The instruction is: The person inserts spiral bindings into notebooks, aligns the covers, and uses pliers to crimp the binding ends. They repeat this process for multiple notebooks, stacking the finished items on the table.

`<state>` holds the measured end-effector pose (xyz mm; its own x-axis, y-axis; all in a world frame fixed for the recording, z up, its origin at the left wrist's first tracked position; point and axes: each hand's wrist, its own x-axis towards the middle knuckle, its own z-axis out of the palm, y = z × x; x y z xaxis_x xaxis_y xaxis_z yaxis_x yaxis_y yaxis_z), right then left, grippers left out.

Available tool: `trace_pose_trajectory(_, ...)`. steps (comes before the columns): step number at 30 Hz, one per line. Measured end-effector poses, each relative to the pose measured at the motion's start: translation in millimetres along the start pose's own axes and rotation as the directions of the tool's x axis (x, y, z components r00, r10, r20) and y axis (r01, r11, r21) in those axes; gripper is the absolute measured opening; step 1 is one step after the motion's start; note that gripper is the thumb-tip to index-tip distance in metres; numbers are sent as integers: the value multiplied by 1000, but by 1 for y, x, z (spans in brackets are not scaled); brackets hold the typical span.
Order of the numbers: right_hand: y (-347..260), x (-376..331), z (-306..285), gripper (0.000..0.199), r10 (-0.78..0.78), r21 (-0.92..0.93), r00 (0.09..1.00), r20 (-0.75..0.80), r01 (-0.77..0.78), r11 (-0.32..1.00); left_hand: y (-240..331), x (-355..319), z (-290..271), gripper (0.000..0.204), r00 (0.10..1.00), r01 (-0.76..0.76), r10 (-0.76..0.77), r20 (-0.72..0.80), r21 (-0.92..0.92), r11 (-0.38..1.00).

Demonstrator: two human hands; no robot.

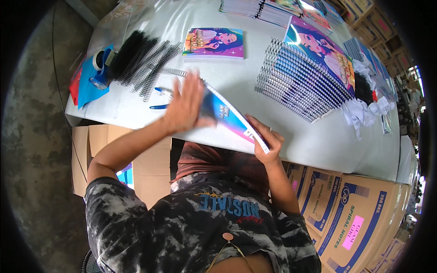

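My right hand [267, 140] grips the lower end of a notebook [227, 116] with a blue and pink cover, held tilted at the table's near edge with its white page edge upward. Blurred by motion, my left hand [185, 102] is beside the notebook's far end, its fingers stretched out and flat. Whether it touches the cover is hard to tell. A dark spiral coil [175, 72] extends from the notebook's far end toward the left. Close to my left hand lie a blue pen [158, 107] and a small blue-tipped object [160, 90], partly hidden.
Loose black coils [136, 59] lie at the left by a blue tape dispenser [102, 70]. One notebook [213, 44] lies at the far middle. Bound notebooks [309, 77] are stacked at right near crumpled paper [364, 111]. Cardboard boxes [364, 223] stand below the table.
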<state>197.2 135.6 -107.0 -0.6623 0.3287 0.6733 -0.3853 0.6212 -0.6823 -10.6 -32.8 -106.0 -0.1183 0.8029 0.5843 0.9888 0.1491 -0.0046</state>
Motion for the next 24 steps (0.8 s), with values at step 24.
trace_pose_trajectory(24, -12, 5, 23, 29, -162, 46, 987, 1, 162, 986, -12, 29, -6, 105, 829, -22, 39, -558, 37, 999)
